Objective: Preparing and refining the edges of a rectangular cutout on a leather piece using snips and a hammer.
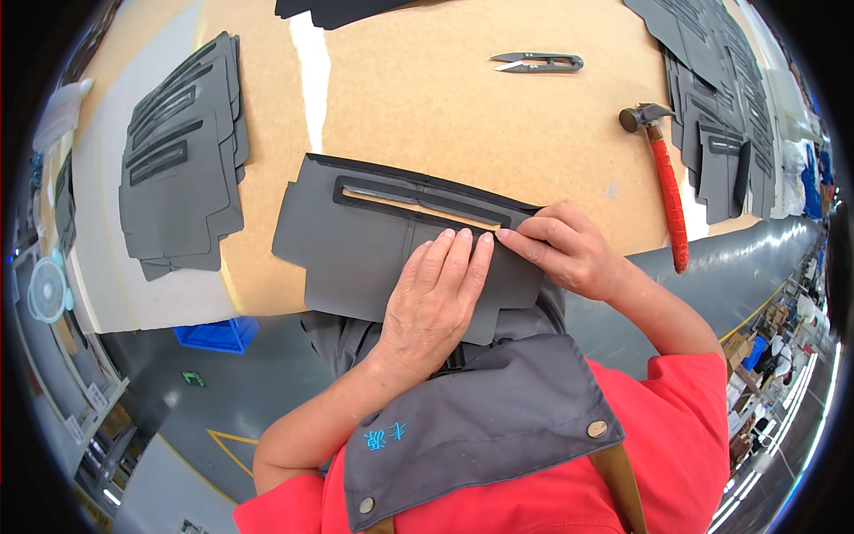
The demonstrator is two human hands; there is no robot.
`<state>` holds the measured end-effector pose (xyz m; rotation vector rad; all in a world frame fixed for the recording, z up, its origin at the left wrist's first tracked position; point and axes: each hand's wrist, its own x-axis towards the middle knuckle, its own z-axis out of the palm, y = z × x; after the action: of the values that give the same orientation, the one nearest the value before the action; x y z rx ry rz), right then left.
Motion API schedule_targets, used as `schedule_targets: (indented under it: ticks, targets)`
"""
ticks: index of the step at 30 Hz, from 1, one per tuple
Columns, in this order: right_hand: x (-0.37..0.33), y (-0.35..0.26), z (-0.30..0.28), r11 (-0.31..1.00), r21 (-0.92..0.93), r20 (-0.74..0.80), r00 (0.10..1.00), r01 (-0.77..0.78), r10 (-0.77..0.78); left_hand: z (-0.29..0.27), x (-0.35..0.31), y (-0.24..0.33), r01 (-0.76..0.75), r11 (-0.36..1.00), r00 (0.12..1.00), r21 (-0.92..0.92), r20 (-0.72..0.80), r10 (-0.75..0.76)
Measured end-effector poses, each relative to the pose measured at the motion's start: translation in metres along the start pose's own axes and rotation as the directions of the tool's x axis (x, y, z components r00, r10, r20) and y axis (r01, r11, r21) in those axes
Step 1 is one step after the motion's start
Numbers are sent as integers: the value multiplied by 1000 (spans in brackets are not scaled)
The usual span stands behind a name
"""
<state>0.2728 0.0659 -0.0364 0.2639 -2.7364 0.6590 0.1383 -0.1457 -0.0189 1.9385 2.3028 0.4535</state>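
A dark grey flat panel (pixel 351 254) with stepped edges lies at the table's near edge, partly overhanging it. A long slot with a black border (pixel 427 212) runs across its upper part, and the tan table shows through. My left hand (pixel 431 298) rests flat on the panel, fingers stretched out, tips just below the slot. At the slot's right end, my right hand (pixel 569 249) has its thumb and fingers closed on the panel's right edge. The thumb tip is close to the left fingertips. Black edging (pixel 391 167) lines the panel's far side.
Similar panels lie in a stack on the left (pixel 178 160) and another on the right (pixel 712 116). A red-handled hammer (pixel 667 187) lies right of my right hand, with thread snips (pixel 538 63) farther back. A blue crate (pixel 218 335) sits below the table edge.
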Motion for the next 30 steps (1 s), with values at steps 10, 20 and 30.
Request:
schedule_targets:
  ticks: [10,20,30]
  targets:
    - [-2,2,-5,999,-15,1,1000,28,-28,0,0,-2,-12,1000,1000,-11,-8,12]
    - [73,12,-6,983,62,-259,949,-171,181,-51,22,-84,-121,936,987,-330,57,148]
    - [82,11,21,989,-59,-166,979,-133,122,-33,14,-114,127,913,963,-388,-174,-208]
